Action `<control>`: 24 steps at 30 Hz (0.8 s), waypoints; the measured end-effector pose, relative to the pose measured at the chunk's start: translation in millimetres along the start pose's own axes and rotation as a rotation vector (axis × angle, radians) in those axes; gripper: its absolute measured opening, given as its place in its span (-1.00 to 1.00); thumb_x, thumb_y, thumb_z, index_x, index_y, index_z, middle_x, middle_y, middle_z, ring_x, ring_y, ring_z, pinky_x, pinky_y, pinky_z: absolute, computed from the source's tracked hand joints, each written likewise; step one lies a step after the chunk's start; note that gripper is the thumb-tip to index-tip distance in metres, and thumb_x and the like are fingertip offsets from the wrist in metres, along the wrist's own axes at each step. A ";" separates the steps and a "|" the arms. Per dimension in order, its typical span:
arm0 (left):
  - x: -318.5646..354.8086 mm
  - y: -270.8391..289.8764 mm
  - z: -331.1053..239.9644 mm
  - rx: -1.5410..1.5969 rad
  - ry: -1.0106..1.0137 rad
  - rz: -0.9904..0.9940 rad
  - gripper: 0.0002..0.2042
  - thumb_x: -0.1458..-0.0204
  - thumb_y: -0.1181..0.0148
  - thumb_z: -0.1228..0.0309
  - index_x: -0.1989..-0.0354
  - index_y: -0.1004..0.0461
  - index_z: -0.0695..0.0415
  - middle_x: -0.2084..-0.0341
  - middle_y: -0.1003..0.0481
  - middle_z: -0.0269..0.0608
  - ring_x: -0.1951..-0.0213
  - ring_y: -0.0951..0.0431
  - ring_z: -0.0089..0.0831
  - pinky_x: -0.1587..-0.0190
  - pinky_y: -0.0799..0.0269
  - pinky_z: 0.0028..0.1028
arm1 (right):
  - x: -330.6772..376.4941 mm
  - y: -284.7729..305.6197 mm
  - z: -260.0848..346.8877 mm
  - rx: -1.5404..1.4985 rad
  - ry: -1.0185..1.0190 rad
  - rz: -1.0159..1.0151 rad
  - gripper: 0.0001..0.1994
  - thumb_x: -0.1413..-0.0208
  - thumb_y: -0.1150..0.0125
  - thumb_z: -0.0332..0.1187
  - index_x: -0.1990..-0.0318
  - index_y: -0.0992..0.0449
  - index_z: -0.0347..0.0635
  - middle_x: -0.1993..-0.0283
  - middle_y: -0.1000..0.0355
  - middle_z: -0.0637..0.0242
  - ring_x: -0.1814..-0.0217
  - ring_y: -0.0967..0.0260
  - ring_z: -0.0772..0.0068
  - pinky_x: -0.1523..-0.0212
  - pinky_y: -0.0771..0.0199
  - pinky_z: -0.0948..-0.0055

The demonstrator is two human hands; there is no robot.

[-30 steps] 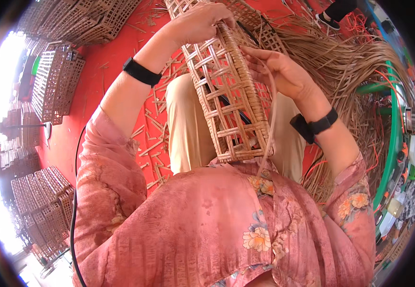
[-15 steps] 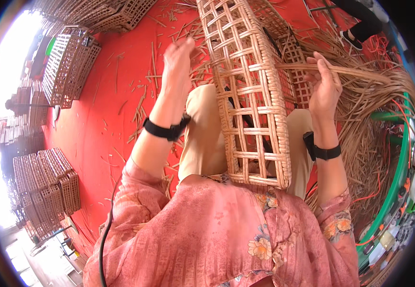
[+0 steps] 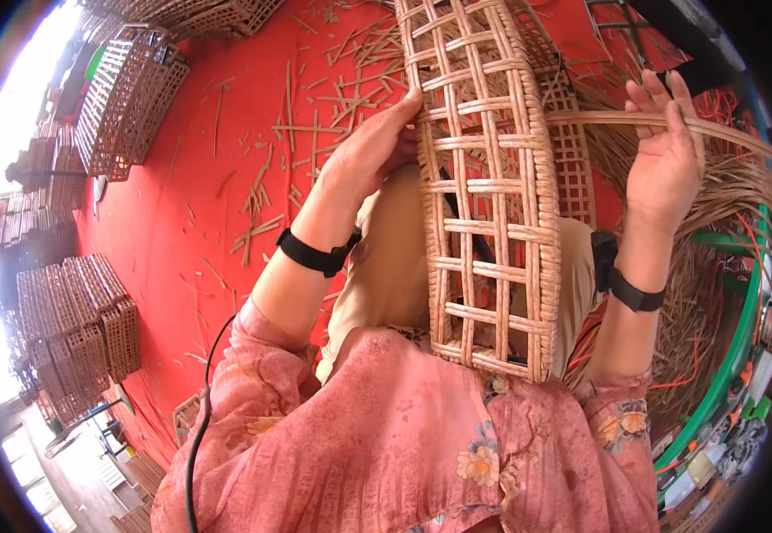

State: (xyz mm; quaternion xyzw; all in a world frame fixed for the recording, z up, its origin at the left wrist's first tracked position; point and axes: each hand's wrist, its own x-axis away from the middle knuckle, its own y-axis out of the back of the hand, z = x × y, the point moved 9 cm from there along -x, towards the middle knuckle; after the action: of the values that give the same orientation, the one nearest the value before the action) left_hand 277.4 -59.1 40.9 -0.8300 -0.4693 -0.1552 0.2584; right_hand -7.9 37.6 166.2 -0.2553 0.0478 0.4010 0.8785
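A woven rattan basket (image 3: 490, 233) with an open lattice side lies lengthwise across my lap. My left hand (image 3: 370, 147) grips its left edge, thumb on the lattice and fingers mostly hidden below. From the basket's right rim a long brown rattan strip (image 3: 595, 117) runs out to the right. It passes between the thumb and fingers of my right hand (image 3: 673, 160), which is raised apart from the basket with its fingers loosely extended.
Cut strip scraps (image 3: 350, 102) litter the red floor covering (image 3: 168, 235). Stacked woven baskets (image 3: 79, 333) stand at the left, with another latticed basket (image 3: 132, 102) farther back. A heap of long strips (image 3: 697, 293) lies at the right beside a curved green frame (image 3: 725, 391).
My left hand has come down from the air onto the basket's left edge. My right hand has moved farther right along the strip. The basket has shifted slightly right and toward me.
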 end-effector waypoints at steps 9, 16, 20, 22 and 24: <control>-0.9 -1.7 1.3 0.058 -0.105 -0.011 -0.52 -0.13 0.04 -0.03 0.12 -0.47 0.18 0.30 -0.53 -0.23 0.29 -0.48 -0.50 0.16 -0.37 -0.49 | -18.5 42.9 17.7 0.162 0.106 -0.270 -0.60 -0.25 0.11 -0.24 -0.10 -0.28 -0.36 0.33 -0.41 0.23 0.52 -0.17 0.64 0.52 -0.14 0.70; 2.3 -7.8 -7.2 0.147 -0.243 0.011 -0.58 -0.12 -0.04 0.03 0.21 -0.49 0.20 0.36 -0.53 -0.29 0.37 -0.48 -0.59 0.26 -0.38 -0.56 | 27.9 -5.4 -64.2 0.540 -0.308 0.269 -0.74 -0.15 -0.12 -0.20 0.28 -0.57 -0.23 0.58 -0.26 0.59 0.60 0.10 0.79 0.58 0.13 0.72; 1.6 -8.0 -6.4 0.130 -0.244 0.021 -0.58 -0.14 0.00 0.02 0.17 -0.47 0.18 0.38 -0.54 -0.28 0.37 -0.50 -0.59 0.27 -0.41 -0.55 | 54.3 -8.8 -109.3 0.475 -0.490 0.476 -0.78 -0.14 -0.15 -0.27 0.28 -0.55 -0.27 0.52 -0.36 0.58 0.60 0.09 0.82 0.62 0.10 0.69; 2.8 -7.1 -5.7 0.150 -0.240 0.007 -0.59 -0.14 -0.01 0.02 0.22 -0.48 0.17 0.41 -0.53 -0.29 0.40 -0.48 -0.60 0.31 -0.39 -0.57 | 65.4 -19.8 -115.8 0.379 -0.605 0.468 -0.81 -0.13 -0.16 -0.33 0.25 -0.55 -0.30 0.44 -0.44 0.51 0.57 -0.10 0.82 0.61 -0.11 0.70; 1.3 -4.2 -3.2 0.141 -0.227 -0.005 -0.59 -0.14 0.00 0.03 0.22 -0.48 0.17 0.41 -0.54 -0.29 0.40 -0.49 -0.61 0.31 -0.39 -0.58 | 77.9 -44.3 -111.8 0.208 -0.739 0.466 -0.81 -0.13 -0.16 -0.35 0.24 -0.54 -0.32 0.40 -0.47 0.42 0.48 -0.31 0.74 0.51 -0.35 0.67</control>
State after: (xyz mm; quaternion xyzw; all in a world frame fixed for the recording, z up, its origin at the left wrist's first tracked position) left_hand 274.4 -58.3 45.4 -0.8207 -0.5074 -0.0276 0.2610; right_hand 90.4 11.9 65.1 0.0125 -0.1728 0.6454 0.7440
